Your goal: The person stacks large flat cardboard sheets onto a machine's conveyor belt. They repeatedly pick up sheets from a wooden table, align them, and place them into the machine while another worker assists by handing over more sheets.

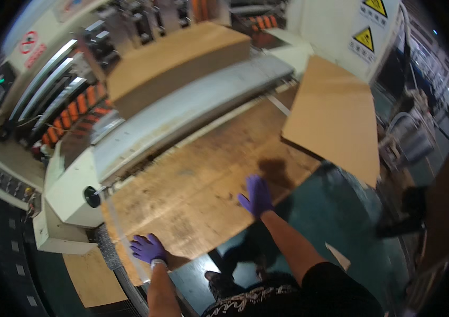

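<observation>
Both hands wear purple gloves and hold nothing. My left hand [149, 249], fingers spread, is at the near left corner of a worn brown board [193, 198], beside a pale strip of tape along its edge. Farther right, my right hand [258, 195] is over the board's near side with its fingers stretched out and thumb apart. Whether that palm presses on the surface or hovers just above, I cannot tell. Beyond the board, a thick stack of brown cardboard [182, 61] sits in a machine behind a grey metal ledge [193, 103].
At the right, a large brown cardboard piece [335, 119] overlaps the board's far right corner. A black knob [92, 197] juts from the machine at the left. Flat cardboard [95, 280] lies low at the left, and a small scrap [338, 256] is on the green floor.
</observation>
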`<move>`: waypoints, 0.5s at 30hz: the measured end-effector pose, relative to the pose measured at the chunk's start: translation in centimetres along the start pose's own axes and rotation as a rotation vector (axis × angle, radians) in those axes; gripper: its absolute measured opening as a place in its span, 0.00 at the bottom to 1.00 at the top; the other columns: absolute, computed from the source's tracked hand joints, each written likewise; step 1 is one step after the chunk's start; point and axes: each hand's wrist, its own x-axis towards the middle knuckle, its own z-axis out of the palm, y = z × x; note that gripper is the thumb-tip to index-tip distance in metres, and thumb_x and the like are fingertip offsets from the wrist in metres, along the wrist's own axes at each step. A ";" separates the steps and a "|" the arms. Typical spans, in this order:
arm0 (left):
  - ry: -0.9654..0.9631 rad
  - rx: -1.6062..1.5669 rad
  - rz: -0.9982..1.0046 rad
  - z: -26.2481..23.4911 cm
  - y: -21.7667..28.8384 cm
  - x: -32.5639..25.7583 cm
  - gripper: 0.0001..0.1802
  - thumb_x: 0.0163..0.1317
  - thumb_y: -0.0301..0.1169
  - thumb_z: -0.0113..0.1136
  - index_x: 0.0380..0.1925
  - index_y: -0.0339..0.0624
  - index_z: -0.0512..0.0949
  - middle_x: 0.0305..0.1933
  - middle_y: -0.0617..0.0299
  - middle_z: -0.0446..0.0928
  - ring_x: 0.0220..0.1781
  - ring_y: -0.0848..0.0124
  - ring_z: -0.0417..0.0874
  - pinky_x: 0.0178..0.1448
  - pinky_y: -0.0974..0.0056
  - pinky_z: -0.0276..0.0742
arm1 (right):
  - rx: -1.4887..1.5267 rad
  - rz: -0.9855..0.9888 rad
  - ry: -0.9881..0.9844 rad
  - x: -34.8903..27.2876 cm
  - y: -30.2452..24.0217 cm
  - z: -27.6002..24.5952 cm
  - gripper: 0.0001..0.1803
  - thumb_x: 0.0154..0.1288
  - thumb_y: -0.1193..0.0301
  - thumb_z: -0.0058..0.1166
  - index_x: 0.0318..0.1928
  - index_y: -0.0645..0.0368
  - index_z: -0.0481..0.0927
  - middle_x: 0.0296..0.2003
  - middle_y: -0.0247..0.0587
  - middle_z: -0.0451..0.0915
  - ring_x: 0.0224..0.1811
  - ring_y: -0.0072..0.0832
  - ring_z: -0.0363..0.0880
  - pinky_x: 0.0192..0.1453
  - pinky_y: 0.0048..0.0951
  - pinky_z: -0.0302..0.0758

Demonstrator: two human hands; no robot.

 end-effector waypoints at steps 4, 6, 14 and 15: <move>0.017 0.002 -0.019 0.7 1.7 0.2 0.38 0.67 0.58 0.37 0.70 0.47 0.57 0.72 0.42 0.56 0.73 0.47 0.57 0.72 0.43 0.49 | -0.021 0.083 -0.006 -0.2 1.2 -0.3 0.36 0.55 0.53 0.59 0.58 0.65 0.69 0.60 0.54 0.66 0.65 0.49 0.61 0.67 0.49 0.58; 0.045 0.003 -0.022 1.9 0.9 0.6 0.38 0.66 0.58 0.37 0.70 0.47 0.57 0.72 0.43 0.55 0.73 0.47 0.57 0.72 0.43 0.48 | -0.065 0.073 0.007 -0.2 1.2 0.6 0.36 0.55 0.52 0.58 0.57 0.66 0.71 0.60 0.55 0.67 0.65 0.48 0.61 0.68 0.48 0.57; -0.017 0.053 -0.053 0.2 1.4 0.6 0.40 0.67 0.61 0.32 0.70 0.48 0.57 0.72 0.42 0.56 0.73 0.50 0.57 0.71 0.45 0.50 | -0.002 0.060 0.049 0.9 0.7 -0.3 0.34 0.55 0.54 0.58 0.54 0.68 0.72 0.56 0.58 0.71 0.62 0.50 0.65 0.67 0.47 0.58; -0.021 0.052 -0.052 0.1 1.5 0.6 0.40 0.66 0.62 0.31 0.70 0.48 0.57 0.72 0.42 0.56 0.73 0.50 0.57 0.71 0.45 0.50 | -0.007 0.058 0.063 0.7 0.8 -0.3 0.34 0.55 0.54 0.57 0.54 0.68 0.72 0.56 0.58 0.71 0.61 0.50 0.65 0.67 0.47 0.57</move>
